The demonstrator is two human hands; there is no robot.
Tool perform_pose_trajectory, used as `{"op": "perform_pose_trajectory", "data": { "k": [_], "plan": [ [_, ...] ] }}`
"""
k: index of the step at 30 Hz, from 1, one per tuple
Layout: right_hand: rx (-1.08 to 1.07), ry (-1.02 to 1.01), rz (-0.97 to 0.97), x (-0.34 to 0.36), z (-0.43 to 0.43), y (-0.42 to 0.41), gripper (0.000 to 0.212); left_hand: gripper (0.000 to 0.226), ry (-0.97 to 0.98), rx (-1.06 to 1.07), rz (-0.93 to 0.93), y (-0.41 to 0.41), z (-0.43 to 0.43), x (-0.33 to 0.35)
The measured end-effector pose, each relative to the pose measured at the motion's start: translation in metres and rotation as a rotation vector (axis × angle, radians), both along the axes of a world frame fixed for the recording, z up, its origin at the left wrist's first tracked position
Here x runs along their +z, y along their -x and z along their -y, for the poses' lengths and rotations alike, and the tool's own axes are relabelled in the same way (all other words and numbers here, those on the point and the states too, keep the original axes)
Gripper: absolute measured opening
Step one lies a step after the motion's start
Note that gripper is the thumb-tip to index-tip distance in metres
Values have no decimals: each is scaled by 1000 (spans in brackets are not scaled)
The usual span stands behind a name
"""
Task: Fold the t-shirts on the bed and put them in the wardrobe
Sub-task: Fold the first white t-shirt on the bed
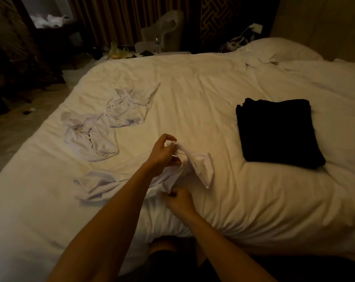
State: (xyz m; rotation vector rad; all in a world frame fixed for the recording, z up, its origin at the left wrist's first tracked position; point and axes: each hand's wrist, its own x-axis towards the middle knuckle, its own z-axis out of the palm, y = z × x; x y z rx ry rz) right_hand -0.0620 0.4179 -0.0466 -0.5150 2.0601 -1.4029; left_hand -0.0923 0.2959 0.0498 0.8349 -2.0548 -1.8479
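White t-shirt is held bunched on the near part of the bed. An upper fold is gripped by the left hand, farther out; a lower edge is pinched by the right hand, closer in. Its length trails leftward.

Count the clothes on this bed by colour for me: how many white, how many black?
White t-shirts lying crumpled: 2 (far t-shirt, near t-shirt)
Held t-shirt, white, gripped by left hand and right hand: 1
Black folded pile: 1 (its layers cannot be counted)
Total: 4
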Motion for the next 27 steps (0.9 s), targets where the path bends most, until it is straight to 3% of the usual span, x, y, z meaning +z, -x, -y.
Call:
{"op": "perform_pose_trajectory", "data": {
  "k": [5,13,23,27],
  "plan": [
    [-65,81,7,6,-15,5,22,17,-28,134,-31,-11,13,13],
    [-204,179,-134,41,-63,49,16,19,166,328,-49,-38,43,35],
    [-208,382,-213,174,-72,99,21,20,496,260,-93,-69,42,93],
    [-234,445,-344,221,-73,108,13,27,451,151,-154,-78,39,125]
  ]
}}
